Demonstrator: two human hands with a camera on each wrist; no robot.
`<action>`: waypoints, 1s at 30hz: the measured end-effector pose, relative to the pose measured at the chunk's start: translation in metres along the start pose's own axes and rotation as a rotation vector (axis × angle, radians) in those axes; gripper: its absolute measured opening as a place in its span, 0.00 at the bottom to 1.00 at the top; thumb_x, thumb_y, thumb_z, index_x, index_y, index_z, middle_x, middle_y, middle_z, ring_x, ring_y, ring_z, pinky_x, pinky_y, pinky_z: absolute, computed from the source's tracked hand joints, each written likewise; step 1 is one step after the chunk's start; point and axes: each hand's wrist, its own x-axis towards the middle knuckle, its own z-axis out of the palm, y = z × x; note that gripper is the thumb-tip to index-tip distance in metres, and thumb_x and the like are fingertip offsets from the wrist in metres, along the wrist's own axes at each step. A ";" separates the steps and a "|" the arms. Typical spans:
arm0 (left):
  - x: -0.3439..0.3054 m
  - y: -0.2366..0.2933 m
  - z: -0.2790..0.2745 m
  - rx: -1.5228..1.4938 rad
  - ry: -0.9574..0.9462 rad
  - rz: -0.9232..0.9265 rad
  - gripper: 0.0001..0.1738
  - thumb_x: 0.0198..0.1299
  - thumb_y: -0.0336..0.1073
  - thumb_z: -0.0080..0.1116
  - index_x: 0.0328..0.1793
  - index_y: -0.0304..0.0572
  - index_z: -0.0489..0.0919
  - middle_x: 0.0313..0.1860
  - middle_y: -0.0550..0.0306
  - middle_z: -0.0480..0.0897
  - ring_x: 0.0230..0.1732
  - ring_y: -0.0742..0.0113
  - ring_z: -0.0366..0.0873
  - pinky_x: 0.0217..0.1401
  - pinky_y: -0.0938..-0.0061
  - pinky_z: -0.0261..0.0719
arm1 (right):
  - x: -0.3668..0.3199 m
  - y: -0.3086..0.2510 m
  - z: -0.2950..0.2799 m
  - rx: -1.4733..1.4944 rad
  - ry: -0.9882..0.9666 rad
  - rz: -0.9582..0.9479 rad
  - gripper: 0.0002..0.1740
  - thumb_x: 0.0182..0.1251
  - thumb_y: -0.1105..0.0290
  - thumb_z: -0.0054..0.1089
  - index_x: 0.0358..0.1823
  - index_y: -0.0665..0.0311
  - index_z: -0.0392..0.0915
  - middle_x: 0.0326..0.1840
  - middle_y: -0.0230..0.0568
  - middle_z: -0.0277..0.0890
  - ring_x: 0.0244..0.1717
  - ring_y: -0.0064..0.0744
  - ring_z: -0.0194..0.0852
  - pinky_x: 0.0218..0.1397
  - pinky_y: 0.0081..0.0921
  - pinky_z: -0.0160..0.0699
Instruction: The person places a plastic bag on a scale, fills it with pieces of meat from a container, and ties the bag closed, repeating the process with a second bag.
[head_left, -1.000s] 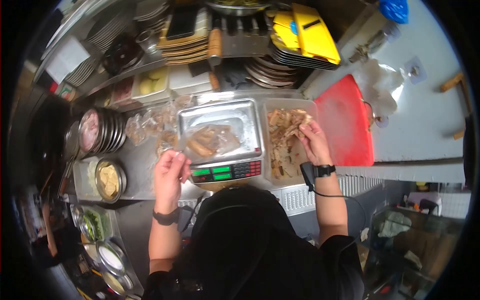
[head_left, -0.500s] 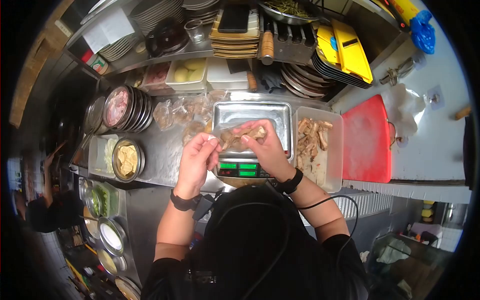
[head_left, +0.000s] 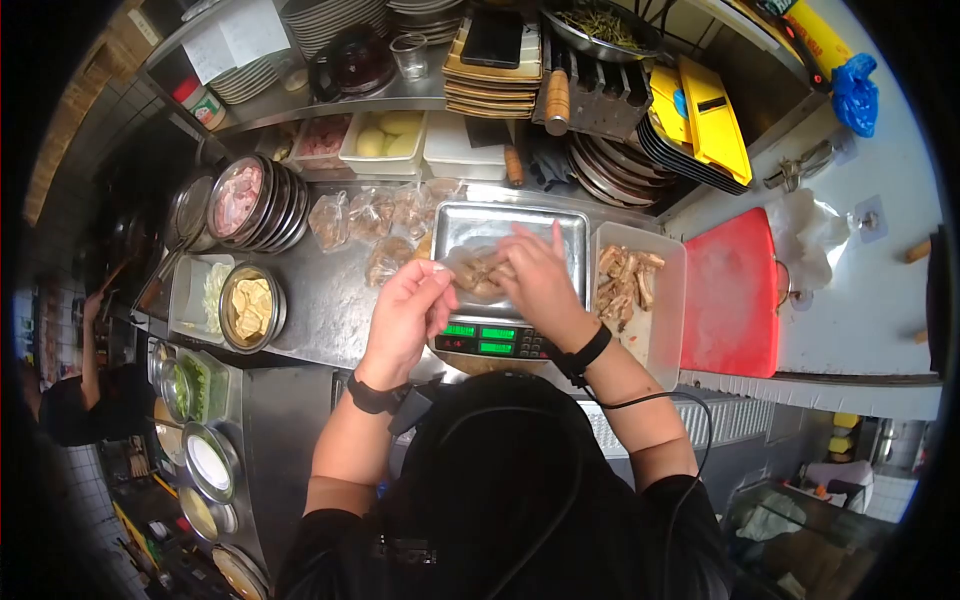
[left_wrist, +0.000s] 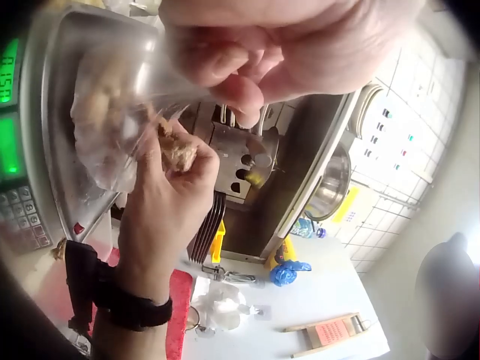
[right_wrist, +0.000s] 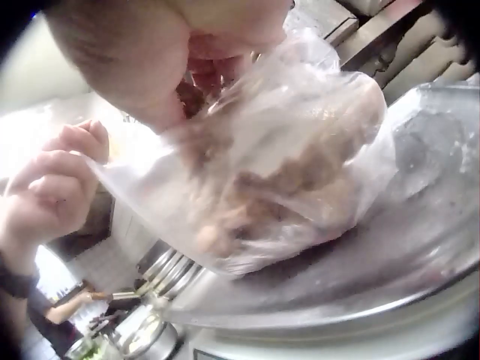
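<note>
My left hand [head_left: 408, 305] pinches the edge of a clear plastic bag [right_wrist: 300, 150] between thumb and fingers. Brown meat pieces show through the film, low over the steel pan [head_left: 570, 235] of a digital scale [head_left: 490, 338]. At the bag's mouth, my right hand [head_left: 545, 285] holds a brown meat piece [left_wrist: 178, 154] in its fingers; the right wrist view shows that hand partly inside the film. Green digits glow on the scale. Just right of it stands a plastic tub [head_left: 672, 262] with more meat pieces.
Several filled bags [head_left: 370, 215] lie left of the scale. A red cutting board [head_left: 735, 290] is beyond the tub. Stacked metal dishes [head_left: 285, 210] and a bowl of yellowish slices [head_left: 252, 308] stand left. A shelf edge [head_left: 330, 112] with plates runs behind. Another person's arm [head_left: 92, 340] shows far left.
My right hand came left from the tub with meat to the bag over the scale, then moved slightly at its mouth. The left hand keeps pinching the bag's edge.
</note>
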 end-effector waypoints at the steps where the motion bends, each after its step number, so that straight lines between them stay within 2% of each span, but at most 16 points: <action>1: 0.002 -0.001 -0.002 -0.022 0.012 0.015 0.07 0.75 0.35 0.54 0.44 0.42 0.78 0.27 0.62 0.81 0.16 0.80 0.68 0.16 0.85 0.58 | 0.002 0.003 -0.006 -0.144 0.029 -0.082 0.15 0.55 0.77 0.68 0.44 0.62 0.76 0.60 0.47 0.78 0.69 0.54 0.72 0.81 0.59 0.53; 4: 0.006 0.000 -0.006 -0.028 0.021 0.020 0.06 0.75 0.35 0.55 0.44 0.42 0.78 0.27 0.62 0.81 0.16 0.80 0.68 0.16 0.85 0.59 | 0.001 0.028 -0.010 -0.245 -0.042 -0.183 0.12 0.57 0.74 0.68 0.43 0.63 0.79 0.60 0.49 0.78 0.70 0.50 0.72 0.79 0.57 0.58; 5: 0.006 0.000 -0.005 -0.029 0.020 0.019 0.06 0.75 0.35 0.55 0.44 0.42 0.78 0.27 0.62 0.81 0.16 0.80 0.68 0.16 0.85 0.59 | -0.002 0.033 -0.009 -0.157 -0.139 -0.154 0.12 0.59 0.73 0.67 0.44 0.64 0.82 0.61 0.50 0.79 0.69 0.49 0.73 0.78 0.54 0.62; 9: 0.007 0.001 0.000 -0.023 -0.001 0.007 0.06 0.75 0.35 0.56 0.44 0.42 0.78 0.27 0.62 0.81 0.16 0.80 0.69 0.16 0.85 0.59 | -0.004 0.022 -0.019 -0.134 -0.179 -0.042 0.12 0.61 0.71 0.67 0.46 0.64 0.84 0.61 0.50 0.79 0.68 0.51 0.74 0.77 0.51 0.65; 11: 0.006 0.002 0.001 -0.016 -0.004 0.011 0.06 0.75 0.36 0.56 0.44 0.43 0.78 0.28 0.62 0.82 0.16 0.80 0.69 0.16 0.85 0.59 | -0.006 0.025 -0.028 -0.141 -0.059 -0.013 0.15 0.61 0.70 0.70 0.50 0.64 0.84 0.58 0.50 0.81 0.62 0.54 0.77 0.75 0.49 0.68; 15: 0.006 0.001 -0.001 0.099 -0.019 0.006 0.05 0.73 0.35 0.58 0.44 0.42 0.78 0.29 0.61 0.83 0.17 0.81 0.70 0.16 0.86 0.60 | -0.012 0.046 -0.054 -0.205 0.041 0.051 0.15 0.62 0.70 0.69 0.50 0.64 0.83 0.57 0.53 0.81 0.59 0.55 0.79 0.71 0.45 0.74; 17: 0.005 -0.001 0.000 0.140 -0.022 -0.001 0.05 0.73 0.34 0.59 0.44 0.42 0.78 0.29 0.61 0.83 0.17 0.82 0.71 0.16 0.86 0.61 | -0.018 0.060 -0.063 -0.175 0.093 0.171 0.16 0.65 0.68 0.67 0.52 0.67 0.82 0.54 0.56 0.82 0.53 0.56 0.82 0.60 0.45 0.80; 18: 0.004 -0.001 0.001 0.147 -0.007 -0.008 0.04 0.72 0.33 0.59 0.44 0.42 0.78 0.29 0.62 0.82 0.17 0.82 0.70 0.16 0.86 0.61 | -0.020 0.062 -0.063 -0.179 0.097 0.179 0.16 0.65 0.68 0.67 0.52 0.67 0.82 0.54 0.56 0.82 0.53 0.56 0.82 0.60 0.45 0.80; 20: 0.004 -0.002 0.002 0.158 -0.004 -0.019 0.04 0.72 0.32 0.60 0.44 0.42 0.79 0.28 0.63 0.82 0.17 0.83 0.70 0.16 0.87 0.61 | -0.027 0.068 -0.064 -0.097 -0.024 0.381 0.16 0.66 0.67 0.66 0.51 0.68 0.82 0.48 0.57 0.83 0.46 0.55 0.83 0.51 0.43 0.81; 21: 0.004 -0.004 0.000 0.197 0.012 -0.018 0.04 0.71 0.32 0.61 0.43 0.43 0.79 0.27 0.65 0.81 0.17 0.84 0.70 0.16 0.87 0.60 | -0.029 0.069 -0.062 -0.017 -0.033 0.414 0.17 0.68 0.65 0.65 0.52 0.68 0.82 0.43 0.56 0.83 0.41 0.53 0.83 0.48 0.43 0.81; 26: 0.004 -0.007 0.003 0.259 0.069 -0.019 0.04 0.69 0.33 0.64 0.42 0.46 0.79 0.24 0.71 0.77 0.18 0.86 0.69 0.18 0.88 0.58 | -0.025 0.065 -0.046 0.046 -0.100 0.504 0.19 0.69 0.61 0.65 0.54 0.67 0.81 0.41 0.56 0.84 0.40 0.52 0.84 0.47 0.41 0.82; 28: 0.004 -0.005 0.007 0.288 0.065 -0.002 0.04 0.69 0.31 0.63 0.43 0.43 0.79 0.23 0.70 0.77 0.20 0.83 0.71 0.22 0.86 0.64 | -0.020 0.071 -0.030 0.192 -0.079 0.532 0.22 0.72 0.55 0.62 0.55 0.66 0.81 0.41 0.58 0.85 0.43 0.53 0.85 0.49 0.40 0.82; 29: 0.004 -0.006 0.007 0.297 0.063 -0.016 0.04 0.69 0.31 0.63 0.43 0.43 0.79 0.23 0.70 0.77 0.20 0.83 0.71 0.22 0.86 0.64 | -0.014 0.073 -0.023 0.113 -0.107 0.584 0.27 0.72 0.48 0.60 0.56 0.66 0.81 0.41 0.59 0.85 0.47 0.55 0.85 0.52 0.40 0.82; 30: 0.004 -0.007 0.008 0.288 0.064 -0.003 0.04 0.68 0.30 0.64 0.43 0.43 0.79 0.23 0.70 0.77 0.20 0.83 0.70 0.23 0.85 0.64 | -0.010 0.072 -0.017 0.119 -0.108 0.597 0.27 0.72 0.48 0.60 0.56 0.66 0.81 0.41 0.59 0.85 0.47 0.55 0.85 0.52 0.40 0.82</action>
